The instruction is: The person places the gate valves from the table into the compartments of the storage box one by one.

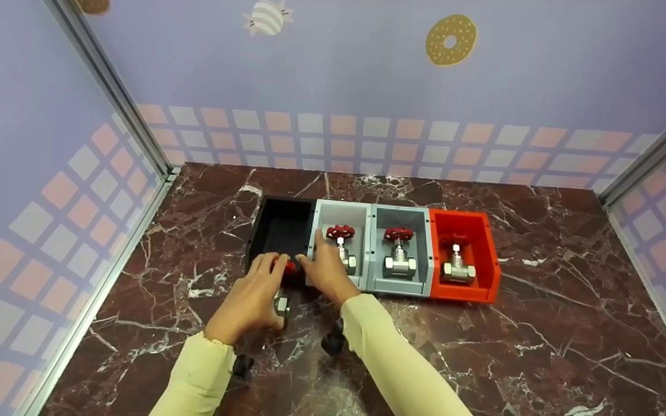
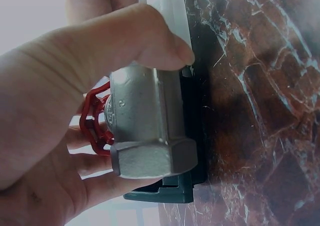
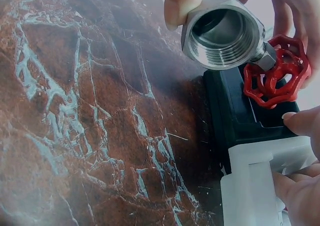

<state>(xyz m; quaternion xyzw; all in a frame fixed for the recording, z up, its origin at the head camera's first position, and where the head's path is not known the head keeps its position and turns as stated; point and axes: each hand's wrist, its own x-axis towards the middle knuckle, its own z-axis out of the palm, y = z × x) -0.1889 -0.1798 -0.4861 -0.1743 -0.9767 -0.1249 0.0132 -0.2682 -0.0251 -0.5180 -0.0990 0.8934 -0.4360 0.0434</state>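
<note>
My left hand (image 1: 249,297) grips a steel valve (image 2: 145,106) with a red handwheel (image 3: 277,73), thumb across the metal body and fingers around the far side. The valve is tilted at the front edge of the black bin (image 1: 287,222); the right wrist view looks into its threaded open end. My right hand (image 1: 328,268) straddles the wall between the black bin and the white bin (image 1: 341,211), thumb on the black side and fingers inside the white one. A valve with a red handwheel (image 1: 340,232) stands in the white bin, partly hidden by that hand.
Joined in the same row, a grey bin (image 1: 388,215) and a red-orange bin (image 1: 486,254) each hold one upright valve. The bins stand on a dark red marbled tabletop (image 1: 541,323). Patterned panels (image 1: 356,63) enclose the back and sides.
</note>
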